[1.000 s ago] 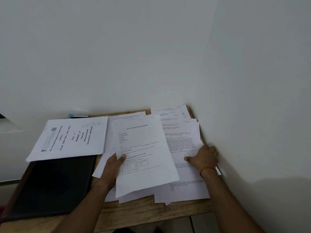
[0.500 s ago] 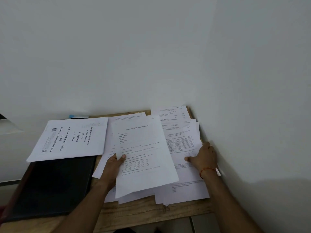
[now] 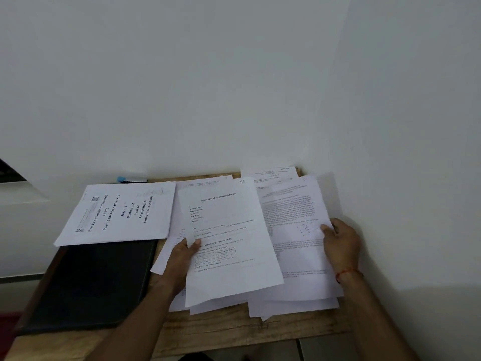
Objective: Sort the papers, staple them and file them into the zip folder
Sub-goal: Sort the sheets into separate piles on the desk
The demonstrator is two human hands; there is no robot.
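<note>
Wooden and small, the table (image 3: 260,332) sits tight in a corner of white walls (image 3: 234,87), and papers cover most of its right half.

The left hand (image 3: 182,259) pinches a letter sheet (image 3: 229,230) at its left edge, thumb on top and fingers hidden below. The sheet sits slightly above the loose papers (image 3: 221,306) fanned along the front edge, probably so its heading can be read before it is assigned to a set.

Near the right edge, the right hand (image 3: 342,246) grips a text sheet (image 3: 291,220) by its right margin. The thumb lies on the print and the fingers curl behind. A red thread (image 3: 347,271) circles that wrist. This sheet looks raised off the pile under it, apparently for comparison with the letter.

A printed booklet (image 3: 122,212) lies at the back left, set apart from the loose pages, which suggests it is already sorted. Its lower edge overlaps the dark zip folder (image 3: 91,287), which lies flat at the front left corner; whether it is zipped shut cannot be told. A blue object (image 3: 131,179) lies at the back edge, too hidden to identify.

Sorting appears to be under way, with stapling and filing not yet begun.
</note>
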